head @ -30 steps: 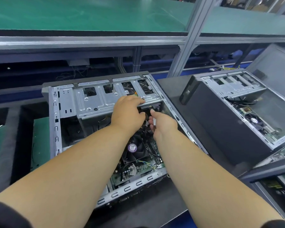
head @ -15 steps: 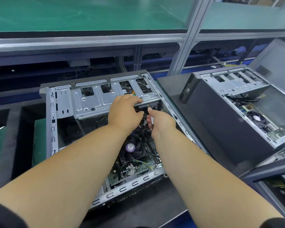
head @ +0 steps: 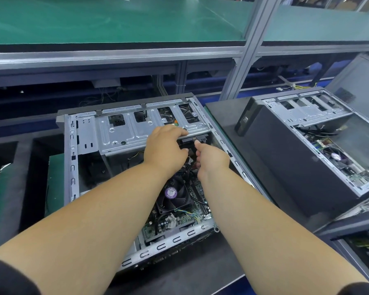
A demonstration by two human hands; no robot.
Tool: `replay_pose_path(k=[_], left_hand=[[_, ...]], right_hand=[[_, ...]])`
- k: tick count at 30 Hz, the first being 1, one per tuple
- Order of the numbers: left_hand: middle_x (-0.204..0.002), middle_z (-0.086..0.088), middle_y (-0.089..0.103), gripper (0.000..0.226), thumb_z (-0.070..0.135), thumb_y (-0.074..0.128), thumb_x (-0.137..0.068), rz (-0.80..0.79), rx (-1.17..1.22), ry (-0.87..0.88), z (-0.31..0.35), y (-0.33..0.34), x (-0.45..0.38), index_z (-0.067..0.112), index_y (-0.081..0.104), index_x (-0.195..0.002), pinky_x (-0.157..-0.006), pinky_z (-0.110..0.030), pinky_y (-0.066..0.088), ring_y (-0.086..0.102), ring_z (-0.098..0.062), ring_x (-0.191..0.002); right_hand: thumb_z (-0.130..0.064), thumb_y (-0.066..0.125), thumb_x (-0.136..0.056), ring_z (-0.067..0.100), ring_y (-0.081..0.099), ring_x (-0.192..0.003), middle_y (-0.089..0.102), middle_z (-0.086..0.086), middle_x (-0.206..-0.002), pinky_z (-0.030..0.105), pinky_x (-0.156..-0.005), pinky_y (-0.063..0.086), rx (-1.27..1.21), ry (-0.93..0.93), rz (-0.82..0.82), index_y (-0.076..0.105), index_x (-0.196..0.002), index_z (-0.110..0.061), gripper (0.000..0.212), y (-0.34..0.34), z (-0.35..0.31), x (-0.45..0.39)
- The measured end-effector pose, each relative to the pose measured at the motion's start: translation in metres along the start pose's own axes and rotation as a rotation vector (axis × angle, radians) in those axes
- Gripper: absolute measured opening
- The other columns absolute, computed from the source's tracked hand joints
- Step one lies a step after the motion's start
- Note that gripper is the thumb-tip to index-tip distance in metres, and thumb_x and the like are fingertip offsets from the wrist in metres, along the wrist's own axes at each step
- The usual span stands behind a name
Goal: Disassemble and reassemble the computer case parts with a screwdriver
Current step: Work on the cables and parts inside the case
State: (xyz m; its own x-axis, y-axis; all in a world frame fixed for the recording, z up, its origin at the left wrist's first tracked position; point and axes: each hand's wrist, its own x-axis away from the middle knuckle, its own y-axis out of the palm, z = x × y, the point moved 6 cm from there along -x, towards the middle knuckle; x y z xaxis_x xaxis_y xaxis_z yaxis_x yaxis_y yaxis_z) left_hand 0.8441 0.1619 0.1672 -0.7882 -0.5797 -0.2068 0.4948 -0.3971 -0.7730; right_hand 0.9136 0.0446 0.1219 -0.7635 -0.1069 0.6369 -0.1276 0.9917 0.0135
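Computer case: open, side up on the bench. Left hand curled over the drive cage lip, bracing. Right hand just beside it, fingertips pinching the black connector under that lip. Best pulled straight out, cage steadied, cables untwisted.
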Motion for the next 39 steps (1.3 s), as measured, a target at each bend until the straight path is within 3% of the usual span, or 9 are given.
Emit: replay_pose_path(k=[3,7,10,17,19,24,32,37,39], left_hand=[[-0.129,0.006,0.057,0.046,0.023,0.074,-0.081,-0.005,0.005,0.000,0.001,0.001,0.001,0.029,0.062,-0.125,-0.105,-0.030,0.032,0.041,-0.018,-0.125],[-0.129,0.007,0.057,0.047,0.023,0.073,-0.081,-0.009,-0.002,0.004,0.001,0.001,0.001,0.029,0.062,-0.126,-0.105,-0.031,0.032,0.041,-0.018,-0.125],[-0.128,0.006,0.057,0.044,0.022,0.072,-0.082,0.001,-0.004,0.009,0.001,0.001,0.001,0.028,0.062,-0.125,-0.106,-0.031,0.033,0.042,-0.019,-0.124],[-0.112,0.000,0.058,0.025,0.032,0.070,-0.086,-0.019,-0.214,0.084,0.016,0.000,-0.016,0.020,0.064,-0.107,-0.089,-0.035,0.041,0.048,-0.025,-0.109],[-0.106,0.000,0.058,0.022,0.036,0.071,-0.086,-0.033,-0.260,0.107,0.020,-0.001,-0.023,0.020,0.064,-0.100,-0.086,-0.036,0.040,0.049,-0.025,-0.105],[-0.097,0.003,0.055,0.020,0.036,0.073,-0.084,0.003,-0.185,0.165,0.012,0.000,-0.024,0.020,0.063,-0.091,-0.083,-0.033,0.040,0.047,-0.023,-0.100],[-0.095,0.007,0.053,0.019,0.036,0.075,-0.082,0.002,-0.140,0.176,0.006,0.001,-0.025,0.024,0.064,-0.090,-0.083,-0.037,0.045,0.046,-0.020,-0.100],[-0.098,0.005,0.055,0.020,0.037,0.075,-0.082,0.008,-0.137,0.171,0.005,0.001,-0.025,0.023,0.065,-0.091,-0.083,-0.036,0.044,0.046,-0.021,-0.102],[-0.097,0.006,0.054,0.020,0.038,0.075,-0.082,0.006,-0.138,0.167,0.005,0.001,-0.025,0.023,0.065,-0.092,-0.083,-0.036,0.044,0.045,-0.021,-0.102]], right_hand=[[-0.022,0.076,-0.089,0.008,0.046,-0.048,0.057,-0.004,-0.061,0.021,-0.047,0.036,0.013,0.017,-0.012,0.060,-0.073,-0.010,0.025,0.001,0.002,-0.001],[-0.019,0.076,-0.087,0.009,0.038,-0.044,0.054,-0.002,-0.065,0.020,-0.038,0.032,-0.101,0.053,-0.054,0.069,-0.088,-0.007,0.014,0.004,0.009,-0.001],[-0.019,0.078,-0.085,0.009,0.040,-0.046,0.056,-0.003,-0.066,0.021,-0.043,0.032,-0.051,0.023,-0.031,0.070,-0.091,-0.007,0.016,0.002,0.006,-0.003],[-0.014,0.076,-0.087,0.009,0.040,-0.042,0.055,0.000,-0.064,0.019,-0.036,0.032,-0.104,-0.017,-0.022,0.064,-0.078,-0.007,0.017,0.002,0.007,0.002],[-0.011,0.074,-0.088,0.008,0.040,-0.039,0.053,0.002,-0.063,0.016,-0.032,0.031,-0.144,-0.020,-0.023,0.066,-0.084,-0.004,0.012,0.003,0.005,0.005],[-0.014,0.072,-0.091,0.010,0.039,-0.048,0.052,0.000,-0.065,0.017,-0.035,0.033,-0.084,0.004,-0.042,0.061,-0.081,-0.008,0.016,0.003,0.004,0.005],[-0.017,0.073,-0.090,0.010,0.042,-0.050,0.053,-0.001,-0.065,0.022,-0.048,0.033,-0.056,0.036,-0.037,0.058,-0.073,-0.009,0.024,0.003,0.007,0.002],[-0.019,0.075,-0.089,0.010,0.040,-0.041,0.053,0.000,-0.061,0.020,-0.036,0.034,-0.068,0.033,0.001,0.058,-0.068,-0.009,0.028,0.003,0.007,0.003],[-0.019,0.075,-0.089,0.011,0.040,-0.043,0.053,0.000,-0.061,0.022,-0.040,0.035,-0.048,0.030,0.004,0.058,-0.068,-0.009,0.028,0.003,0.007,0.002]])
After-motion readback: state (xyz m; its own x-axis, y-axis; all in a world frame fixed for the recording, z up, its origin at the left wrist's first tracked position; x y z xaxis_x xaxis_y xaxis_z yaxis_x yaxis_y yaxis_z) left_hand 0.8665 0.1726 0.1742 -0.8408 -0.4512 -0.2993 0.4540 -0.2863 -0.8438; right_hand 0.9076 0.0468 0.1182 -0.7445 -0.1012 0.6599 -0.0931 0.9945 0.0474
